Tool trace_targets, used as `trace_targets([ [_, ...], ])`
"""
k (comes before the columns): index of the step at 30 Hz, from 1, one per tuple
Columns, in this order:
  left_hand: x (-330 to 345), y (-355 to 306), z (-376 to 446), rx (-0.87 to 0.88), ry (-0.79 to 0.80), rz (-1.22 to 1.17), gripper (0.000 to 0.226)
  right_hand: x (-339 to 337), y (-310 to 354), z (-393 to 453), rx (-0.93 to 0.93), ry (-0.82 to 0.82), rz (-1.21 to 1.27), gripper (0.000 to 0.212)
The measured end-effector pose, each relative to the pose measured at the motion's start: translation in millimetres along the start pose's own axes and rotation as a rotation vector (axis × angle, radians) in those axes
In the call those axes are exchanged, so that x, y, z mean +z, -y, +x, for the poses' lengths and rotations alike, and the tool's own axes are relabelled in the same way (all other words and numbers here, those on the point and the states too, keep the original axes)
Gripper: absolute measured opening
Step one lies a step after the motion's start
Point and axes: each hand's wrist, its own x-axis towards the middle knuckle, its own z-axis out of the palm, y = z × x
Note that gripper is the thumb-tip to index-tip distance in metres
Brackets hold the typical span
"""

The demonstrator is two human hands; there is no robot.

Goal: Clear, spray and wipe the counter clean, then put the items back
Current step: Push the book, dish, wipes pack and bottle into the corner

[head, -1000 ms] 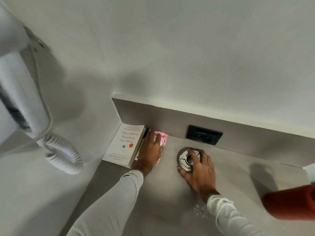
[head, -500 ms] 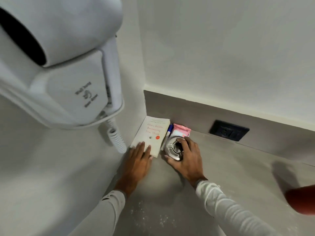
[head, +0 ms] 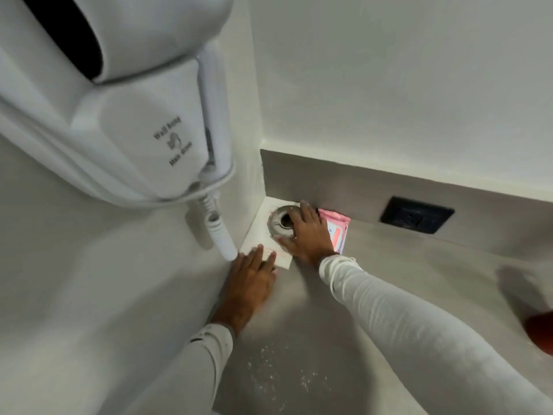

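A white book (head: 259,235) lies flat in the back left corner of the grey counter (head: 374,283). On top of it sits a round metal dish (head: 279,224), and my right hand (head: 308,235) is clasped over its right side. My left hand (head: 253,277) rests flat, fingers spread, on the book's near edge. A pink packet (head: 339,230) lies against the backsplash just right of the book, partly under my right wrist. White specks (head: 278,372) are scattered on the counter near me.
A white wall-mounted hair dryer (head: 128,100) with a coiled cord (head: 220,235) hangs over the left wall, close above the book. A black socket (head: 416,215) sits in the backsplash. A red object (head: 541,333) shows at the right edge.
My right hand carried the metal dish leftward and onto the book. My left hand left the pink packet and came down on the book's near edge. The view swung left.
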Motion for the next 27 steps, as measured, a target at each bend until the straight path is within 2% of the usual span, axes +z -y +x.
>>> trace_targets([
  [3,-9.6,-21.2,0.0,-0.017,-0.128,0.074,0.039,-22.7,-6.4,-47.2,0.002,-0.189,0.139,0.063],
  [6,-12.5,-66.7,1.2,0.03,-0.179,0.009,0.051,-43.6,-30.0,-111.3,0.073,-0.412,0.135,0.051],
  [8,-9.6,-110.3,4.5,0.077,-0.176,-0.051,0.056,-55.0,-53.7,-156.2,0.151,-0.488,0.1,0.045],
  [11,-1.7,-173.1,6.2,0.149,-0.127,-0.074,0.059,-71.0,-93.0,-216.7,0.26,-0.512,0.086,0.038],
  [14,8.3,-227.9,6.2,0.19,-0.089,-0.102,0.062,-83.9,-138.5,-272.2,0.47,-0.544,0.087,0.039],
  [16,13.4,-251.8,5.2,0.196,-0.053,-0.118,0.063,-88.6,-168.6,-302.2,0.657,-0.706,0.225,0.029],
  [17,15.3,-260.5,4.9,0.2,-0.049,-0.119,0.063,-92.1,-183.6,-315.1,0.776,-0.796,0.312,0.03],
  [18,16.8,-266.3,4.5,0.197,-0.044,-0.113,0.062,-97.6,-197.1,-324.9,0.901,-0.86,0.393,0.039],
  [20,18.7,-268.2,3.2,0.173,-0.035,-0.11,0.062,-108.9,-224.4,-334.9,1.056,-0.896,0.497,0.072],
  [23,22.8,-254.8,-0.6,0.128,-0.027,-0.114,0.064,-122.7,-261.2,-332.6,1.061,-0.851,0.573,0.109],
  [25,24.2,-240.8,-3.5,0.098,-0.009,-0.126,0.066,-128.2,-277.2,-321.0,1.001,-0.832,0.656,0.106],
  [27,25.8,-227.2,-7.9,0.077,0.004,-0.146,0.068,-128.3,-284.9,-309.5,0.981,-0.784,0.662,0.083],
])
